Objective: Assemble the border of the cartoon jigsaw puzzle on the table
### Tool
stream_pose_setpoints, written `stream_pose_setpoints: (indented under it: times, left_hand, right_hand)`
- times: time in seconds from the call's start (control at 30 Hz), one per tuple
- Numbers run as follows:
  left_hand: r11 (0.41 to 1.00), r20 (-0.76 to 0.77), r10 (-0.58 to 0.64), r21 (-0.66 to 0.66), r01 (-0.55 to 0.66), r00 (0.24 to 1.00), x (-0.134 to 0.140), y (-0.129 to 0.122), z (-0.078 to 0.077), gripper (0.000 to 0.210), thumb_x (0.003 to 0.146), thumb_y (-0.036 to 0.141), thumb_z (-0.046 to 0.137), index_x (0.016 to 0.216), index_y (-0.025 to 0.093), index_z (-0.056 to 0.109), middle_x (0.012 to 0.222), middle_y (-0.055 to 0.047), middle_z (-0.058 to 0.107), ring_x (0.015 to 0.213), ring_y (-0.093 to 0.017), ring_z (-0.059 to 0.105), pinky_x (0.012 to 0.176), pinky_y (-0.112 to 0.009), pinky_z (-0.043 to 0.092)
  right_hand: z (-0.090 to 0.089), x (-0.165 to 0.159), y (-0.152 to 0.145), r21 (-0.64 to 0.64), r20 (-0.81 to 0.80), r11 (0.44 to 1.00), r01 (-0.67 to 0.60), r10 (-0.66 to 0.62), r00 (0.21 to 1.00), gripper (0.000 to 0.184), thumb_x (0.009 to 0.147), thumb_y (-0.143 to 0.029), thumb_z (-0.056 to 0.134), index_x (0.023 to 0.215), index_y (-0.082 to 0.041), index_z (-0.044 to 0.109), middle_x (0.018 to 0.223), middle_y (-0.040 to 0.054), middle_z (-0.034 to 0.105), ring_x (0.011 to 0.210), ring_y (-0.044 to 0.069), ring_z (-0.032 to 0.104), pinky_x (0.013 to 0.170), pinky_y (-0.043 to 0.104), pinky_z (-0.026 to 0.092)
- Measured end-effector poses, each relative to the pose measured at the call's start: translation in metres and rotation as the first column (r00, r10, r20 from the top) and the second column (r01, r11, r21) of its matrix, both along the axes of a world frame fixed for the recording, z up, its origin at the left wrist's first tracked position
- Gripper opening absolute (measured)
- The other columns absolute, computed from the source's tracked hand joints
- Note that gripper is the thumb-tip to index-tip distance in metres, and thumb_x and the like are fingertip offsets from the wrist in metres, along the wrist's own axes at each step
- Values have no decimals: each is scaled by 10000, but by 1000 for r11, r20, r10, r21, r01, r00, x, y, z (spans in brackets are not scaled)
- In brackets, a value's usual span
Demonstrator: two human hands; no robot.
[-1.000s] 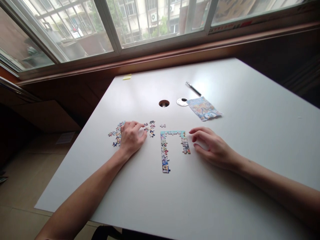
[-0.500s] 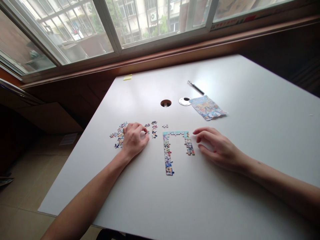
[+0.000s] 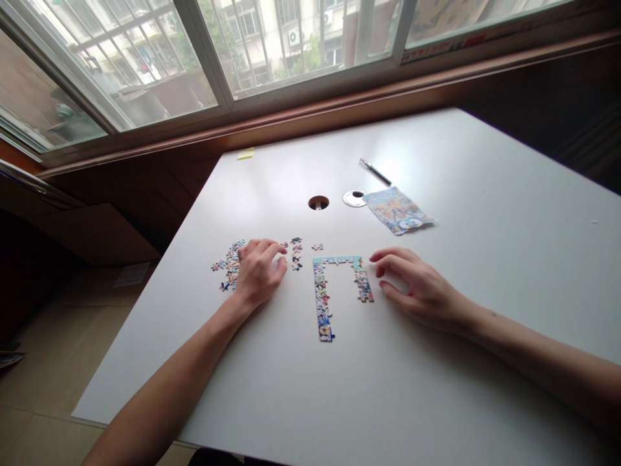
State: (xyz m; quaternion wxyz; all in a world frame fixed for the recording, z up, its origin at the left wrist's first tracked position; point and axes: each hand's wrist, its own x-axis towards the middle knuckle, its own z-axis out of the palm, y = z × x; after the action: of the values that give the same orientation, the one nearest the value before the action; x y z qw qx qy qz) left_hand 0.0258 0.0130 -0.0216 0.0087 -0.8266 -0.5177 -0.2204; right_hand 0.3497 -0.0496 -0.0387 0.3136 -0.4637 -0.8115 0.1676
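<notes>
My left hand rests at the right side of a heap of loose jigsaw pieces, covering part of it. Its thumb and forefinger are apart, with nothing visible between them. Several more loose pieces lie just beyond its fingertips, and a single piece sits a little farther right. In the middle of the table is a partly joined puzzle border: a long left side, a light-blue top and a shorter right side. Just right of that shorter side, my right hand lies with fingers curved and apart, holding nothing.
On the white table lie a colourful printed sheet, a dark pen and a round cover ring. A cable hole opens near the ring. A yellow sticky note is at the far edge, below the window.
The thumb and forefinger of my left hand have parted; a small piece showed between them before. My right hand keeps its place beside the border. The whole view has shifted slightly.
</notes>
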Motion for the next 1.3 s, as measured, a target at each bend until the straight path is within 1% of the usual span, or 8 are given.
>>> stream_pose_setpoints:
  times: [0.17,0.3,0.53,1.03,1.13,1.2,1.27,1.3]
  left_hand:
    - [992,-143,-123,-7,123,982,10,28,12,173,939,293,613,1039,349,744,1126,-32,676,1078,-268,518,880,-416,325]
    - [975,-214,-218,-97,202,952,17,51,20,136,911,284,659,888,360,770,1042,-24,686,1024,-259,525,894,-418,292]
    - [937,-284,-340,-179,299,896,22,60,29,194,920,216,584,933,335,737,1096,-43,668,1029,-254,529,950,-413,296]
    - [934,-288,-345,-205,294,893,19,66,29,95,887,209,605,908,261,681,1085,-57,683,1048,-261,547,942,-433,339]
    - [918,-162,-353,-252,307,922,22,62,37,64,858,192,611,863,230,662,945,-55,701,932,-234,592,885,-418,407]
    - [874,57,-347,-341,345,936,30,51,42,79,864,203,601,882,219,676,865,-45,699,795,-186,611,798,-372,466]
    - [786,381,-284,-433,441,880,44,33,43,118,871,246,627,951,209,705,891,-52,718,782,-167,643,756,-341,511]
    - [704,551,-224,-478,525,804,53,21,42,127,869,261,646,955,193,710,906,-63,730,814,-170,671,778,-338,534]
  right_hand:
    - [1,-1,1,7,-1,1000,-8,8,1000,184,798,-108,578,908,-251,546,1180,87,605,1133,283,574,944,460,516]
    - [2,-1,1,12,-9,1000,-6,6,1000,193,793,-100,573,911,-250,546,1168,89,607,1129,281,573,952,467,514]
    - [3,-3,0,2,-33,1000,-19,19,999,215,785,-79,568,913,-249,541,1163,85,600,1129,274,566,953,461,514]
    - [0,-2,0,10,-44,1000,-24,25,999,227,779,-75,570,921,-250,540,1165,81,604,1125,271,567,972,464,501]
    - [0,-2,1,8,-51,1000,-20,20,998,215,784,-85,575,921,-249,548,1167,82,602,1123,272,567,976,465,496]
    - [1,-3,2,22,-54,999,-26,27,998,203,791,-101,585,927,-249,555,1161,83,607,1113,272,570,968,465,496]
    - [3,-4,1,57,-61,998,-36,39,997,178,810,-128,602,931,-251,557,1129,83,621,1079,267,576,948,459,499]
    - [4,-5,0,82,-66,996,-41,46,997,163,821,-147,613,932,-253,558,1099,80,632,1052,262,581,935,454,501]
